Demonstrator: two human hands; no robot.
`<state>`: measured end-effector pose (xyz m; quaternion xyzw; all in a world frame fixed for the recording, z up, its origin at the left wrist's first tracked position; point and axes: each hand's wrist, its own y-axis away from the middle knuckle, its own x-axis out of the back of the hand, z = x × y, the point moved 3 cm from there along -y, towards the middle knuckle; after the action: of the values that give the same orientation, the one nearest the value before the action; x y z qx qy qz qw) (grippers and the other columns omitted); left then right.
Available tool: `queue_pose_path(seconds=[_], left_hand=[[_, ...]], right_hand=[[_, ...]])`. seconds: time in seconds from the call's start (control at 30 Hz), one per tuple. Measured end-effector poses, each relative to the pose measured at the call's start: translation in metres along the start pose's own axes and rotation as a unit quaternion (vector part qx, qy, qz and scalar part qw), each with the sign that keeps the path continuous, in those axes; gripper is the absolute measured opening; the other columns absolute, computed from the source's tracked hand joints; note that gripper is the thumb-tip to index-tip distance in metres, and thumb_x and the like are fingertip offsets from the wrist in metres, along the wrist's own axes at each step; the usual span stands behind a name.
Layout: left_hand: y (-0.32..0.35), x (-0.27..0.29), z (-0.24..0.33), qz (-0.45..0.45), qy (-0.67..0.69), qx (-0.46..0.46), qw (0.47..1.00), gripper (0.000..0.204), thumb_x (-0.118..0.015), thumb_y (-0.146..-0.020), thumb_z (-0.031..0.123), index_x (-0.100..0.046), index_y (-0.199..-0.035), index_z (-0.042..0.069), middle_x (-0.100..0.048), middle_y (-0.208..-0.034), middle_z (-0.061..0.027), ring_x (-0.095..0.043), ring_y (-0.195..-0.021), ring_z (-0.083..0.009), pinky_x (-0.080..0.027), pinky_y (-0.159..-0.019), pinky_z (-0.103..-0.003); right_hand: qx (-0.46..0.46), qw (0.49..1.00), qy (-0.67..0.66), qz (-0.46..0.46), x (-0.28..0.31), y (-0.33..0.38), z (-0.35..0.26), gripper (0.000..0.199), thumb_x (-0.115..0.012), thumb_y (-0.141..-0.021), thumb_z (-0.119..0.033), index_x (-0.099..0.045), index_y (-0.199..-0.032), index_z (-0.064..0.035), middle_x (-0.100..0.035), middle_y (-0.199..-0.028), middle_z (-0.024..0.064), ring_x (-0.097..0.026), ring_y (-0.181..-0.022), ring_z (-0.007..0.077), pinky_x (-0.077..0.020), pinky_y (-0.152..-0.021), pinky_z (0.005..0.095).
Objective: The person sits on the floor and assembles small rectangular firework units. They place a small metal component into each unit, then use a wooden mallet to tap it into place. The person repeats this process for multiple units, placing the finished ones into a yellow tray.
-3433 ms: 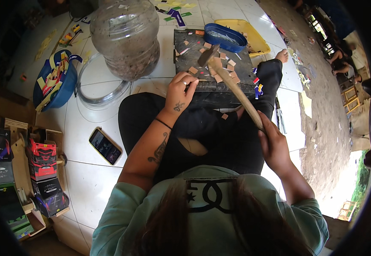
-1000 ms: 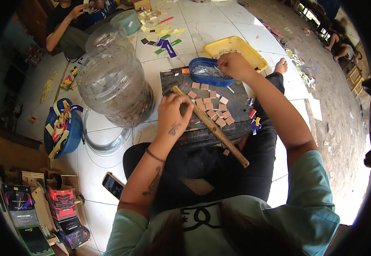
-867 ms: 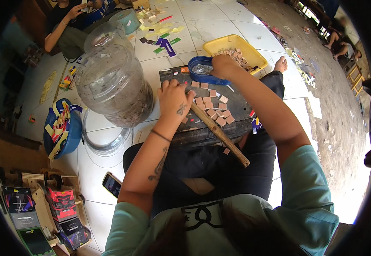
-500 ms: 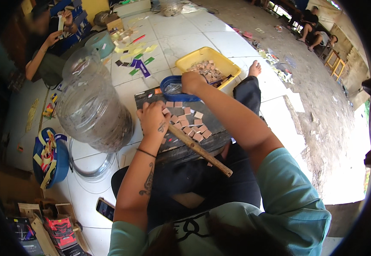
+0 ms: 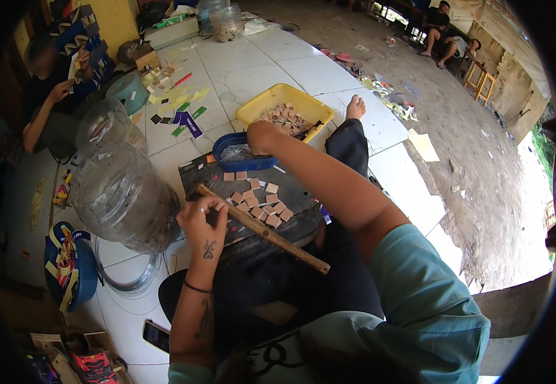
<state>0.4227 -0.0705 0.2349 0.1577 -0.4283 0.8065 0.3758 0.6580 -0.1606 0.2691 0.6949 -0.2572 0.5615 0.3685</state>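
Head view: left hand [image 5: 202, 221] curled, thumb close to forefinger, just beside the hammer [image 5: 265, 233]; whether it pinched anything, could not tell. Right hand [image 5: 265, 138] dipped at the right end of the blue tub [image 5: 242, 165], fingertips hidden, grip unreadable. Hammer lay aslant the dark board [image 5: 297, 191], overhanging its near edge. Wooden squares [image 5: 273, 221] lay beyond; bare board showed rightward. Purple strip [image 5: 191, 125] bore white lettering.

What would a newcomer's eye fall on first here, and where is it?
Probably the large clear plastic jug, left of the dark board. Next, perhaps, the small brown squares scattered on that board, with a wooden handle slanting past them. Beyond, the bright yellow tray holds more small pieces, beside the blue container where the right hand is.
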Motion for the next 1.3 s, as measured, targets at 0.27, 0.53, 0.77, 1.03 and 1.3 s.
queue_pose_path(seconds=[0.27,0.53,0.77,1.03,1.3], left_hand=[[0.059,0.026,0.007,-0.037,0.012,0.020,0.999,0.017,-0.075,-0.077,0.011,-0.067,-0.092,0.009,-0.068,-0.089,-0.0037,-0.059,-0.087,-0.0233,-0.037,-0.087,-0.039],[0.083,0.022,-0.005,0.009,0.026,0.017,0.999,0.014,-0.078,-0.075,0.015,-0.070,-0.086,0.010,-0.067,-0.083,-0.0016,-0.058,-0.083,-0.0200,-0.036,-0.086,-0.036],[0.082,0.019,-0.012,0.012,0.071,-0.003,0.997,0.010,-0.077,-0.075,0.016,-0.072,-0.081,0.010,-0.070,-0.083,0.0005,-0.057,-0.081,-0.0184,-0.036,-0.083,-0.034],[0.085,0.017,-0.015,0.009,0.102,0.011,0.995,0.010,-0.077,-0.076,0.017,-0.072,-0.079,0.010,-0.067,-0.079,0.0012,-0.057,-0.084,-0.0189,-0.036,-0.083,-0.035],[0.085,0.017,-0.016,-0.006,0.094,0.012,0.995,0.010,-0.076,-0.076,0.018,-0.072,-0.079,0.010,-0.065,-0.081,0.0017,-0.056,-0.087,-0.0190,-0.036,-0.083,-0.036]], right_hand=[[-0.019,0.992,-0.001,0.122,0.019,0.036,0.001,0.023,-0.064,-0.079,-0.015,-0.072,-0.097,-0.0031,-0.071,-0.100,0.0167,-0.069,-0.096,0.0318,-0.0556,-0.079,0.0411],[0.208,0.763,-0.611,-0.031,-0.034,0.136,-0.029,0.010,-0.062,-0.086,-0.006,-0.064,-0.095,-0.0015,-0.070,-0.087,0.0040,-0.064,-0.077,0.0090,-0.0503,-0.063,0.0242],[0.185,0.793,-0.581,0.006,-0.079,0.169,-0.069,0.007,-0.067,-0.090,-0.005,-0.062,-0.093,-0.0003,-0.065,-0.087,0.0010,-0.059,-0.075,0.0041,-0.0465,-0.064,0.0194],[0.228,0.852,-0.468,0.064,-0.081,0.173,-0.078,0.007,-0.069,-0.087,-0.003,-0.064,-0.090,0.0000,-0.066,-0.081,0.0002,-0.059,-0.070,0.0040,-0.0470,-0.062,0.0198],[0.251,0.868,-0.416,0.101,-0.081,0.175,-0.078,0.006,-0.070,-0.086,-0.003,-0.065,-0.088,0.0010,-0.068,-0.080,0.0031,-0.060,-0.071,0.0052,-0.0483,-0.063,0.0212]])
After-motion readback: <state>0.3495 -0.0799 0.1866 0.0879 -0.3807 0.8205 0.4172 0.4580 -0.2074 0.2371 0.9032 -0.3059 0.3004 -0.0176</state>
